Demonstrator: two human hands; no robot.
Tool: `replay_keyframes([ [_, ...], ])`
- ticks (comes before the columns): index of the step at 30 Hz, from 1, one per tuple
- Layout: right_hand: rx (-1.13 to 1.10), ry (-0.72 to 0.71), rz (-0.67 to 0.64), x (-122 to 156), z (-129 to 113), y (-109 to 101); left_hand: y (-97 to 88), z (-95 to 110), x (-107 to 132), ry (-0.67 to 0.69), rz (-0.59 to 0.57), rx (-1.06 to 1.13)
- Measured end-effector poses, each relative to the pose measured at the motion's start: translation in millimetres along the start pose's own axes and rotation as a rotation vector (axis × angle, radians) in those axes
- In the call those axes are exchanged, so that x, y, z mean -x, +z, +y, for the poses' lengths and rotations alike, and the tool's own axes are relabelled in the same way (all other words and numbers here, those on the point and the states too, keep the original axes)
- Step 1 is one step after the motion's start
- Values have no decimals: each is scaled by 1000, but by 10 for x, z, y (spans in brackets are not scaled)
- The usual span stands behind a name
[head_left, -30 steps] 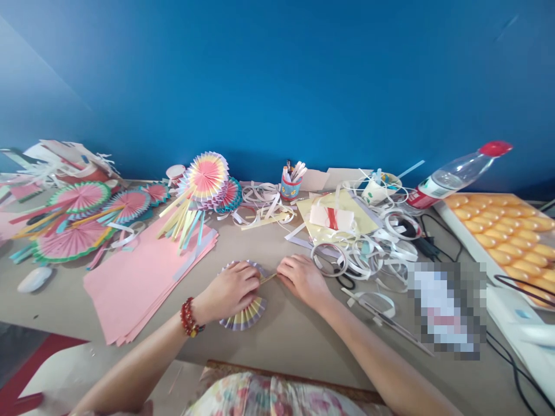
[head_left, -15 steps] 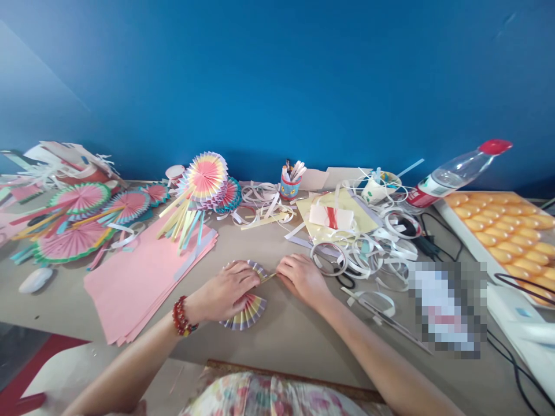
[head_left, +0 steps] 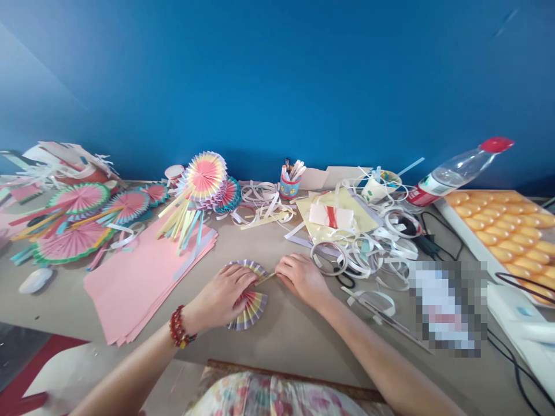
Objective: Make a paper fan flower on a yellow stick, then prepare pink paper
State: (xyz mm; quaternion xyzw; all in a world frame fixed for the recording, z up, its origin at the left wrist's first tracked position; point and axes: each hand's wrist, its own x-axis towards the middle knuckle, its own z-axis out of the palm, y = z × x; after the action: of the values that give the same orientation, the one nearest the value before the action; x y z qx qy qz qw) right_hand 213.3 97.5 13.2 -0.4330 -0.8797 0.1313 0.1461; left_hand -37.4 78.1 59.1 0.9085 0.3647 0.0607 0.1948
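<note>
A pleated paper fan [head_left: 255,312], striped pink, yellow and lilac, lies part-spread on the table in front of me. My left hand [head_left: 226,294] grips it near its centre, fingers bent over the folds, and hides its left side. From the fan a thin yellowish stick [head_left: 265,279] points up and right. The far end of that stick is pinched in my right hand [head_left: 302,282], whose fingertips are bunched together just right of the fan.
Pink paper sheets [head_left: 125,283] lie at left, near finished paper fans [head_left: 82,237] and a white mouse [head_left: 35,280]. Curled paper strips and a tape roll [head_left: 328,258] are at right, with scissors-like metal strips [head_left: 390,323]. A tilted bottle [head_left: 455,176] and pen cup [head_left: 290,186] stand behind.
My left hand has shifted slightly, its fingers drawn back a little, so more of the fan's upper and lower folds show. My right hand stays almost where it was.
</note>
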Motion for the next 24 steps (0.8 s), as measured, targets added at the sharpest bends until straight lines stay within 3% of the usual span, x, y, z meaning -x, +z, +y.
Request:
replay_keyframes([
  [13, 13, -4, 0, -3, 2, 3, 30, 23, -113, -13, -63, -123],
  [24, 11, -4, 1, -3, 0, -10, -46, 24, -118, 82, -87, -140],
])
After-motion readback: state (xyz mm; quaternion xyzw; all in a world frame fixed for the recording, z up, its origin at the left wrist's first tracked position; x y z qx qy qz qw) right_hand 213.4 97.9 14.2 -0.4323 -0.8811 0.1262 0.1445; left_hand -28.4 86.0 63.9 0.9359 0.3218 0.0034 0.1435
